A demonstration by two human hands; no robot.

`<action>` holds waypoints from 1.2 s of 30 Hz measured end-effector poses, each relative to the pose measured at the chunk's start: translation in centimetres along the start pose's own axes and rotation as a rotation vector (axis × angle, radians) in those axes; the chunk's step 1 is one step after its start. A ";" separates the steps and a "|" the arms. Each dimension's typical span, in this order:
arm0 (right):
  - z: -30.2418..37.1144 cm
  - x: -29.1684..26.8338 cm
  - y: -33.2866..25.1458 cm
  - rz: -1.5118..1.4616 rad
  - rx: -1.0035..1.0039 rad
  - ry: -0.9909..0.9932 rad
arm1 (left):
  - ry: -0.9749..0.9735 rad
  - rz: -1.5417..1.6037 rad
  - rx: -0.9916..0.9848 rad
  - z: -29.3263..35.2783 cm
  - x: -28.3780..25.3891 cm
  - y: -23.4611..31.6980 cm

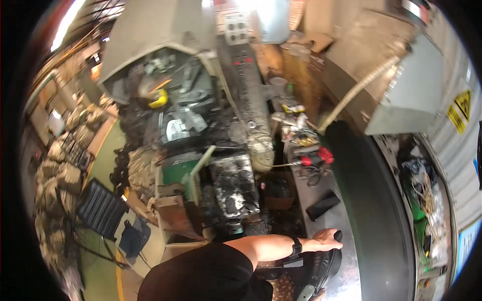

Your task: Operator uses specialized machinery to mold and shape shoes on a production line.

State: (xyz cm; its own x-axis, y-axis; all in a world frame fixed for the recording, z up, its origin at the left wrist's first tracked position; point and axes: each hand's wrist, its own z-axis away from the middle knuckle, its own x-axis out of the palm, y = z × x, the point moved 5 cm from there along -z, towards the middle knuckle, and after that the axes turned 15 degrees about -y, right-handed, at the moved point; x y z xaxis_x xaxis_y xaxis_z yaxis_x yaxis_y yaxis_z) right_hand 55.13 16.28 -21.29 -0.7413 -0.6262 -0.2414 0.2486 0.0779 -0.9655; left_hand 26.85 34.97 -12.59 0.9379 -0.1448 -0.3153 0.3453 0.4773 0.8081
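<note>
My left hand, with a dark watch on its wrist, reaches across to the right from a black sleeve. Its fingers are closed around the dark rounded top of a long black object with a greyish lower end. This object leans at the edge of a metal ledge; its kind is unclear. A little patch of skin at the bottom edge, by the greyish end, looks like part of my right hand; its fingers are hidden. Just beyond my left hand lies a flat black rectangular case.
Red-handled tools and clutter lie farther along the ledge. A dark conveyor belt runs on its right. A dirty machine and a hooded bin of black parts stand ahead. A black chair and sacks are left.
</note>
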 end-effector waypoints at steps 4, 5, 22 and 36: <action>-7.6 0.0 -20.8 0.006 -0.044 -0.043 | 0.305 0.162 0.197 7.4 -9.2 -1.4; -9.9 1.0 -23.1 -0.030 0.058 0.063 | 0.220 0.162 0.196 10.9 -11.5 -0.1; -12.7 37.0 -39.8 0.043 -0.360 -0.551 | 1.013 0.345 0.357 50.9 -34.6 -17.4; -21.5 46.8 -37.8 -0.191 -0.404 -0.690 | 1.116 0.346 0.115 55.8 -42.1 -22.5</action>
State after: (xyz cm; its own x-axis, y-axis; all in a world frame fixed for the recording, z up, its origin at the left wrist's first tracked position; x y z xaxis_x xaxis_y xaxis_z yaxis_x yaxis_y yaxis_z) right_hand -2.39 0.69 1.78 -0.1655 -0.9828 -0.0823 -0.1844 0.1128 -0.9764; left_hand -18.53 -18.00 10.27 0.4529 0.8447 -0.2853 0.1328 0.2526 0.9584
